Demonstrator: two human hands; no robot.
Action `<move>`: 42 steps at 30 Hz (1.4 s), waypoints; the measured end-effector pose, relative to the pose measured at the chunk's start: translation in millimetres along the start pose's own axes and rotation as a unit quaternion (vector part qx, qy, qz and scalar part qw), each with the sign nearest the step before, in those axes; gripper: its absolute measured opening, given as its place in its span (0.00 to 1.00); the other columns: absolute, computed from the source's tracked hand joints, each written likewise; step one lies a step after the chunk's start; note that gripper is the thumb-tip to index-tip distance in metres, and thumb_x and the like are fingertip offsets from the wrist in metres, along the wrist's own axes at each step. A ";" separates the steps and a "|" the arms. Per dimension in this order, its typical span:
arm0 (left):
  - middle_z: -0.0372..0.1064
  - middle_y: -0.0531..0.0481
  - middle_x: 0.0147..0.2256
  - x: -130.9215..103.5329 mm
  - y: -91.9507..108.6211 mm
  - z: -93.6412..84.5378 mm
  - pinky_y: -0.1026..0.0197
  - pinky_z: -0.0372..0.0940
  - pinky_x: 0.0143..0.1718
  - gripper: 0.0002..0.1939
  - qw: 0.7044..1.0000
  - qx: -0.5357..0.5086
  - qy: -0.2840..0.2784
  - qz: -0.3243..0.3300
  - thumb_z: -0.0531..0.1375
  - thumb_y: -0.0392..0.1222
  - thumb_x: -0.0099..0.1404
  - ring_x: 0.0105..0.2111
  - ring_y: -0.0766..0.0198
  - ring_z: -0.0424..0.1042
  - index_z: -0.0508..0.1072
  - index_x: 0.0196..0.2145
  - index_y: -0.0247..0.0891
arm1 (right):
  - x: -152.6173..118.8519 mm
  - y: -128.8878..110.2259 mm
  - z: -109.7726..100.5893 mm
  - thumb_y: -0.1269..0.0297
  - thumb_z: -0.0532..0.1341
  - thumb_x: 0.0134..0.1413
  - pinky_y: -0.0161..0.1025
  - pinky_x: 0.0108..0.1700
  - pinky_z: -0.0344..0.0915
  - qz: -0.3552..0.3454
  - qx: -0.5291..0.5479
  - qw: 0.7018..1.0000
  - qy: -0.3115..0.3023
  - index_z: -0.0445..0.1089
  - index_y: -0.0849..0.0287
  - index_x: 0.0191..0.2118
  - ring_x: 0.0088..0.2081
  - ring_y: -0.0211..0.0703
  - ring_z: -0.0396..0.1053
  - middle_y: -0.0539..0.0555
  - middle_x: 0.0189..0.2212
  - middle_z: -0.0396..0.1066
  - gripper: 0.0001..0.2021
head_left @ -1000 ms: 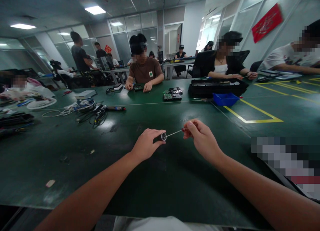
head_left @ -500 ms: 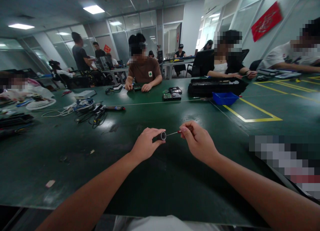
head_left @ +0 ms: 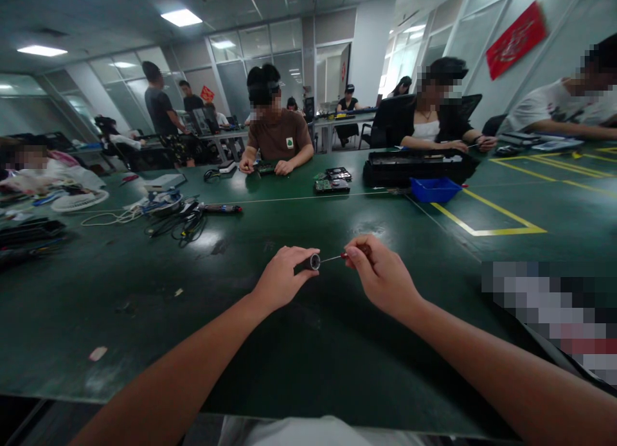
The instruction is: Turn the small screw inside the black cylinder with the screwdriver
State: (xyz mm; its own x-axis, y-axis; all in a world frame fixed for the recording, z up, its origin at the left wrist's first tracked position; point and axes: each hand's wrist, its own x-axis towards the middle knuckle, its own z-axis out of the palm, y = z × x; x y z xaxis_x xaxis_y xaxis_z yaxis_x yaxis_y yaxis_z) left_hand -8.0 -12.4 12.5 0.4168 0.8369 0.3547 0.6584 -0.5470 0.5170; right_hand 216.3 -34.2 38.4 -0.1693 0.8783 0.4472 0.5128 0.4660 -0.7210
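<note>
The left hand (head_left: 278, 276) grasps a short dark cylinder (head_left: 315, 262) between thumb and fingers, its ringed, open end turned toward the right hand (head_left: 384, 276). That right hand is closed around the handle of a slim tool (head_left: 344, 256), a bit of red showing at the fingertips, and the tool's thin metal shaft points left at the cylinder's open end. The shaft meets the ring in this view (how far inside its tip sits, I cannot tell). Cylinder and tool are both held above the near middle of a green-topped table (head_left: 193, 337), between the two hands.

On the tabletop to the left lie a small pale scrap (head_left: 178, 292) and, nearer the edge, a larger scrap (head_left: 98, 353). Beyond the left hand, a red-tipped rod (head_left: 224, 209) lies beside a tangle of cables (head_left: 168, 205). Straight ahead, farther off, is a small group of circuit boards and drives (head_left: 332, 182). To their right a blue tray (head_left: 436, 192) stands just in front of a long black housing (head_left: 419, 168), with a yellow outline (head_left: 506, 232) marked on the green surface nearby.

Across the table, a person in a brown shirt (head_left: 282, 137) has both hands at a dark part (head_left: 267, 168). On the right wall hangs a red banner (head_left: 515, 40).
</note>
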 end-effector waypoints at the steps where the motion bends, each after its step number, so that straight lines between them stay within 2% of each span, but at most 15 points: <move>1: 0.73 0.48 0.52 0.0 0.0 -0.2 0.48 0.61 0.59 0.21 1.000 0.000 -0.001 0.001 0.64 0.42 0.65 0.52 0.55 0.69 0.72 0.56 0.44 | 0.0 0.1 0.0 0.57 0.52 0.67 0.41 0.33 0.65 -0.001 0.003 1.000 -0.003 0.67 0.56 0.39 0.30 0.45 0.74 0.53 0.28 0.74 0.11; 12: 0.73 0.49 0.53 0.6 1.2 -1.4 0.46 0.58 0.60 0.21 1.000 0.015 -0.014 -0.009 0.63 0.43 0.66 0.53 0.54 0.69 0.71 0.57 0.45 | 0.0 1.5 0.2 0.57 0.52 0.67 0.40 0.33 0.66 -0.001 -0.010 1.000 -0.007 0.66 0.56 0.40 0.31 0.44 0.74 0.53 0.29 0.75 0.10; 19: 0.74 0.48 0.51 0.9 2.7 -1.9 0.48 0.59 0.59 0.21 1.000 0.014 -0.014 -0.012 0.64 0.41 0.65 0.51 0.55 0.70 0.72 0.56 0.43 | 0.3 5.2 0.6 0.57 0.52 0.67 0.39 0.33 0.66 0.006 -0.001 1.000 -0.012 0.67 0.57 0.40 0.31 0.44 0.74 0.53 0.28 0.74 0.11; 25: 0.73 0.48 0.52 0.8 1.5 -1.3 0.46 0.59 0.58 0.21 1.000 0.007 -0.009 -0.012 0.64 0.42 0.66 0.52 0.54 0.69 0.72 0.56 0.44 | -0.8 5.1 -0.6 0.57 0.52 0.68 0.38 0.32 0.65 -0.017 -0.008 1.000 0.009 0.67 0.57 0.40 0.30 0.42 0.73 0.52 0.27 0.74 0.12; 33: 0.73 0.48 0.51 0.3 1.1 -0.8 0.49 0.60 0.56 0.21 1.000 0.002 -0.018 0.002 0.63 0.43 0.67 0.50 0.55 0.69 0.71 0.57 0.44 | -1.2 4.5 0.3 0.59 0.53 0.68 0.39 0.33 0.65 -0.031 -0.009 0.999 -0.021 0.67 0.57 0.40 0.30 0.42 0.74 0.52 0.28 0.74 0.10; 42: 0.73 0.48 0.52 0.7 1.6 -1.5 0.48 0.59 0.57 0.21 1.000 0.010 -0.013 -0.005 0.64 0.42 0.66 0.51 0.55 0.69 0.72 0.56 0.43 | -0.1 5.2 -0.1 0.59 0.53 0.68 0.38 0.31 0.64 -0.030 -0.033 0.999 0.008 0.67 0.58 0.39 0.29 0.42 0.73 0.51 0.27 0.74 0.10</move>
State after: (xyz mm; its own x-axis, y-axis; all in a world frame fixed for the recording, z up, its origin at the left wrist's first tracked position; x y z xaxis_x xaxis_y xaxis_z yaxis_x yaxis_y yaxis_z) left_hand -7.6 -12.7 14.8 0.4267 0.8422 0.3295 0.6740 -0.5391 0.5051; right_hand 219.1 -31.9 34.6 -0.1887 0.8467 0.4975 0.5572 0.5095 -0.6557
